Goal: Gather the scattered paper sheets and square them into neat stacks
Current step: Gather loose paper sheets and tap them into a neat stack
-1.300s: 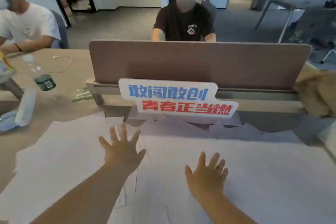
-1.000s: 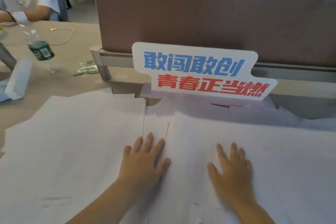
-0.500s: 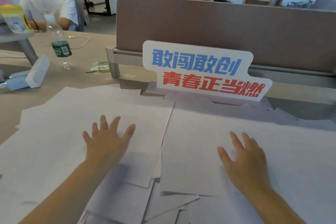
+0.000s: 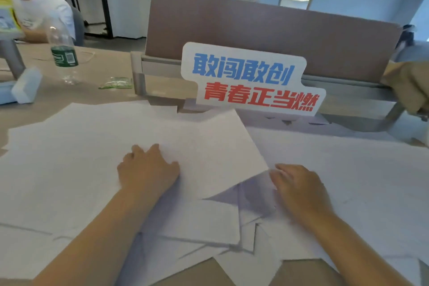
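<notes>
White paper sheets (image 4: pixel 81 158) lie scattered in loose, overlapping layers across most of the tabletop (image 4: pixel 97 95), reaching back to a printed sign (image 4: pixel 250 81) at the foot of the divider panel (image 4: pixel 267 37). The left hand (image 4: pixel 148 169) presses flat on a skewed top sheet (image 4: pixel 209 146), its grip spread and closed on nothing. The right hand (image 4: pixel 299 186) rests on the papers just beside that sheet's raised near corner, fingers (image 4: pixel 281 169) lightly curled toward the corner — whether they pinch it I cannot tell.

No stack is squared yet. The likely trouble is drag: sliding the top sheet under a flat palm may pull the sheets beneath askew. The near sheets overhang the front edge of the tabletop, so a careless sweep could send them to the floor — and a lifted corner could crease if pushed.
</notes>
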`<state>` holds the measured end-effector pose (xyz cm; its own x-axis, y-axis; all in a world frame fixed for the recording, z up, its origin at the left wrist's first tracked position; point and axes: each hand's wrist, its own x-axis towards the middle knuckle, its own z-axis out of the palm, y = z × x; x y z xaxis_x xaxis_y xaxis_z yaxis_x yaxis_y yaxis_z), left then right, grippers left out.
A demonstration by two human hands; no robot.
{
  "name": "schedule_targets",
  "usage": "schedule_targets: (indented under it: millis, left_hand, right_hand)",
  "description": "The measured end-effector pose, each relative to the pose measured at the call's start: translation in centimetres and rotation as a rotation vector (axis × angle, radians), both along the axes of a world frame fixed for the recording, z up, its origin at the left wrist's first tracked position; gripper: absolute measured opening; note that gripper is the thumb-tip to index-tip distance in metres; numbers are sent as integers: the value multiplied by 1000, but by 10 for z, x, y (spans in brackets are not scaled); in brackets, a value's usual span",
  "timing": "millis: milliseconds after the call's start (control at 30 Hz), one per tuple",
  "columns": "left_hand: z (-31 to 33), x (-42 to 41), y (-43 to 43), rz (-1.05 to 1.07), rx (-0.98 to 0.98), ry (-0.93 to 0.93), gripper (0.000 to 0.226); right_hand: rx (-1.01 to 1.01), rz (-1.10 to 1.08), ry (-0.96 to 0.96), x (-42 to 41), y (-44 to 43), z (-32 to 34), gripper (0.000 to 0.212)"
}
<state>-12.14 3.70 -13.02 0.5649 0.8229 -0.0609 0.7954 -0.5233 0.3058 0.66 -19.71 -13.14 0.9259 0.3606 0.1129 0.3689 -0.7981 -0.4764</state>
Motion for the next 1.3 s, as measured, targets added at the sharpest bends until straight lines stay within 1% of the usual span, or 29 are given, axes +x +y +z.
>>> schedule_targets:
  millis: [33, 67, 100, 133, 167, 200, 233, 267, 300, 400, 533, 567, 600, 667, 700, 767, 833, 867, 900, 933, 1000, 1033, 1067, 1133, 1167, 1200, 1233, 1267, 1300]
  left_hand:
    - [2, 1, 0, -24, 2, -55, 59]
    - [4, 3, 1, -27, 19, -88, 59]
    - [5, 4, 2, -10, 56, -88, 60]
    - [3, 6, 3, 21, 94, -56, 63]
    - [1, 6, 5, 55, 105, -16, 70]
    - [-1, 5, 6, 77, 84, 22, 79]
    - [-3, 4, 6, 85, 48, 46, 88]
    - [-6, 4, 9, 81, 21, 57, 93]
    - [-8, 5, 12, 74, 9, 60, 91]
    - [-9, 5, 21, 49, 3, -19, 63]
    - [-6, 4, 25, 115, 7, -129, 49]
    - [-7, 4, 24, 120, 7, -134, 49]
    - [-8, 4, 23, 112, 7, -110, 56]
    - [-10, 3, 23, 90, 11, -47, 76]
    - [-10, 2, 25, 83, 14, -58, 79]
    - [-6, -2, 28, 77, 7, -178, 77]
    - [-1, -7, 32, 73, 13, -356, 78]
    - [2, -10, 33, 82, -14, -447, 80]
    - [4, -13, 35, 105, -85, -541, 82]
    - [6, -16, 37, 133, -208, -627, 80]
    - [10, -23, 37, 157, -493, -745, 59]
    - [12, -26, 36, 140, -589, -732, 46]
    - [13, -29, 33, 106, -645, -702, 34]
    - [17, -32, 27, 38, -675, -702, 12]
    - [19, -33, 23, 15, -693, -723, 13]
    - [20, -33, 22, -2, -723, -753, 23]
    - [20, -34, 22, -15, -753, -786, 36]
    - [20, -34, 23, -17, -780, -806, 46]
    - [21, -34, 24, -18, -802, -817, 49]
  right_hand:
    - [90, -12, -6, -2, 1, 0, 41]
    - [94, -32, -20, 0, 4, -1, 46]
    - [14, -66, -47, 3, 6, -4, 57]
    - [-143, -113, -57, 7, 7, -8, 64]
    - [-303, -164, -31, 10, 7, -11, 64]
    - [-393, -196, 9, 13, 8, -12, 61]
    - [-416, -201, 34, 16, 8, -13, 60]
    - [-400, -188, 40, 19, 7, -13, 62]
    - [-388, -172, 34, 20, 4, -12, 65]
    - [-370, -206, 10, 23, -6, -9, 73]
    - [-372, -368, 80, 26, -18, -9, 88]
    - [-351, -386, 108, 28, -21, -9, 92]
    - [-321, -400, 139, 30, -24, -8, 95]
    - [-266, -435, 191, 32, -30, -6, 98]
    - [-250, -452, 200, 33, -33, -6, 98]
    - [-226, -475, 193, 33, -38, -7, 95]
    - [-206, -477, 167, 32, -41, -4, 88]
    - [-208, -461, 142, 31, -43, -2, 84]
    - [-225, -433, 107, 30, -44, 0, 78]
    - [-251, -395, 68, 28, -44, 2, 73]
    - [-281, -307, 12, 23, -43, 1, 65]
    - [-262, -260, -1, 20, -42, 1, 61]
    - [-214, -218, -12, 18, -41, 0, 57]
    - [-72, -183, -42, 13, -37, 0, 46]
    - [-9, -204, -60, 11, -35, 1, 44]
    - [13, -239, -77, 11, -34, 0, 47]
    - [-27, -269, -73, 10, -33, 0, 53]
    - [-110, -253, -55, 10, -33, -3, 58]
    - [-185, -200, -28, 7, -31, -4, 59]
